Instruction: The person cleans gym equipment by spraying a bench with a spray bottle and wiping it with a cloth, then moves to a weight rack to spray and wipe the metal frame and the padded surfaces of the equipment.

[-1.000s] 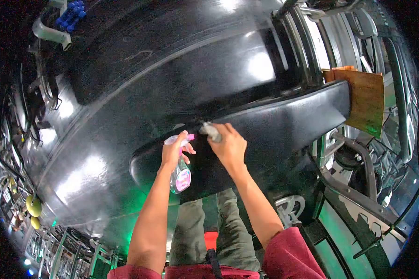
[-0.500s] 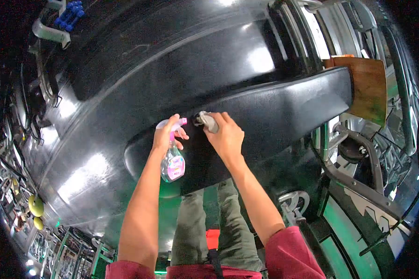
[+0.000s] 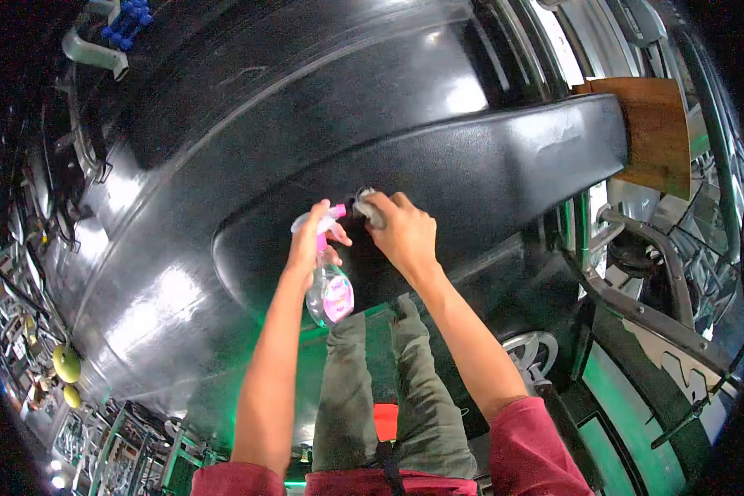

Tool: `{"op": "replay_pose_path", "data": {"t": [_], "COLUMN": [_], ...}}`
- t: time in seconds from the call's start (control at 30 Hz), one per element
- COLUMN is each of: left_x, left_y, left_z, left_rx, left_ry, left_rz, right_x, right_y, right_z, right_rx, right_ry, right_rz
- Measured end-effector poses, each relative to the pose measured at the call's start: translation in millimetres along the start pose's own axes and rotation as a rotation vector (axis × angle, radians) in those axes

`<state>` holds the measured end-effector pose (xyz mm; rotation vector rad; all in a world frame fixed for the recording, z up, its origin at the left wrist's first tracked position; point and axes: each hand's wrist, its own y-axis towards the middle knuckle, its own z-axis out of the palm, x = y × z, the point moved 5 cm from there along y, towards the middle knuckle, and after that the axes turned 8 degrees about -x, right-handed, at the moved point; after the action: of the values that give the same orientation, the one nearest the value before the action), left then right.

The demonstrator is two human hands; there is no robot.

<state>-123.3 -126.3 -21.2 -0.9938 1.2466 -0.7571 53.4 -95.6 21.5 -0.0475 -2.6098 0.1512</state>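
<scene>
- The left hand (image 3: 307, 246) was closed around the neck and trigger head of a clear spray bottle (image 3: 331, 296), its fingers curled under the pink nozzle (image 3: 336, 212).
- The right hand (image 3: 409, 236) was pinching a bunched, pale cloth (image 3: 370, 214) between thumb and fingers.
- The nozzle pointed right, straight toward the cloth, with only a narrow gap between them; the cloth lay just beyond the left hand's fingers, on the side of the right hand.
- The bottle's long axis ran across the length of the black padded bench (image 3: 479, 178), head toward the far edge and base toward the near edge, leaning slightly so that the base sat a little to the right of the grip.
- Both hands were over the bench's left part, nearer its rounded left end than its right end, where a wooden board (image 3: 657, 136) stood; the left hand was the nearer to the rounded end.
- The bottle was the one container in the hands: see-through, with a pink-and-white label (image 3: 338, 298) on its body. How much liquid it held could not be made out, since the label and glare covered much of it.
</scene>
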Motion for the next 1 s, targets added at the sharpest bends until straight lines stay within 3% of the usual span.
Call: {"op": "replay_pose_path", "data": {"t": [0.03,0.17,0.23,0.3,0.43,0.53,0.63,0.7,0.77,0.9,0.97,1.0], "left_x": [12,54,60,62,59,60,60,61,59,61,62,62], "left_y": [-2,-12,-11,-10,-10,-9,-5,-4,-7,-6,-5,-5], "left_z": [1,11,14,14,13,12,9,9,9,9,9,10], "left_rx": [0.011,0.056,0.075,0.092,0.149,0.138,0.125,0.137,0.118,0.106,0.084,0.086], "left_ry": [-0.052,-0.11,0.009,-0.009,-0.015,-0.011,-0.005,0.003,-0.027,-0.013,-0.008,-0.002], "left_rz": [-0.034,-0.072,0.048,0.042,0.016,-0.003,0.004,0.005,0.032,0.018,0.012,0.01], "right_x": [3,-51,-72,-61,-23,-34,-72,-87,-70,-27,-35,-47], "right_y": [-5,5,6,0,-36,-38,-34,-36,-44,-63,-68,-68], "right_z": [1,-37,-51,-45,-9,-24,-49,-52,-42,-12,-15,-24], "right_rx": [0.059,-0.196,-0.237,-0.3,0.044,-0.018,-0.231,-0.252,-0.307,0.048,0.067,-0.028], "right_ry": [0.003,-0.088,-0.077,-0.113,-0.025,-0.047,-0.036,-0.08,-0.045,0.023,0.003,-0.014], "right_rz": [-0.006,0.253,0.419,0.234,-0.014,0.131,0.397,0.56,0.44,0.294,0.319,0.355]}}
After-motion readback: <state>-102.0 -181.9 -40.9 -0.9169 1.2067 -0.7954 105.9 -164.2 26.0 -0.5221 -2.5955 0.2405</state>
